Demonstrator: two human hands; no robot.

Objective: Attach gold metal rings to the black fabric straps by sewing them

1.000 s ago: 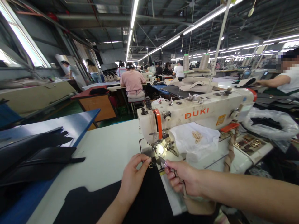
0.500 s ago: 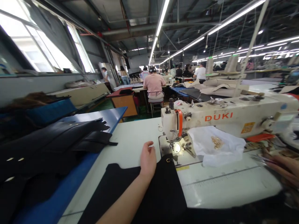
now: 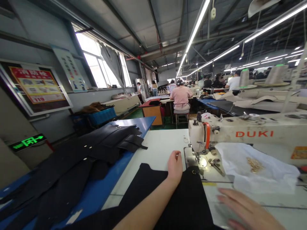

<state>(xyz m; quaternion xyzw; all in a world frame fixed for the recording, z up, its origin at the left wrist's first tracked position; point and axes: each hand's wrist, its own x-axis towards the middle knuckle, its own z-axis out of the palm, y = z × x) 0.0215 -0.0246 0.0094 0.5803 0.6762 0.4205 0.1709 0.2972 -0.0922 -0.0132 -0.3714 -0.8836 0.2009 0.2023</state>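
My left hand (image 3: 175,166) rests at the upper edge of a black fabric piece (image 3: 189,198), just left of the needle area. Its fingers are curled together; whatever they may hold is too small to make out. A gold metal ring (image 3: 193,172) sits on the black piece near the sewing machine's (image 3: 254,133) needle plate (image 3: 202,162). Blurred by motion, my right hand (image 3: 249,207) hovers over the pale tabletop right of the fabric, fingers stretched out with nothing seen in them. Small gold hardware pieces (image 3: 254,164) lie on a white cloth (image 3: 232,159) beside the machine.
To the left, a blue table (image 3: 117,179) bears a pile of black cut pieces (image 3: 96,145). Ahead, a person in a pink top (image 3: 181,95) sits on a stool. Thread cones (image 3: 244,78) stand behind the machine.
The view has turned left. My right hand has come from the far right, where a thin metal tool was near its fingers, toward the fabric. My left hand stays beside the machine, fingers curled.
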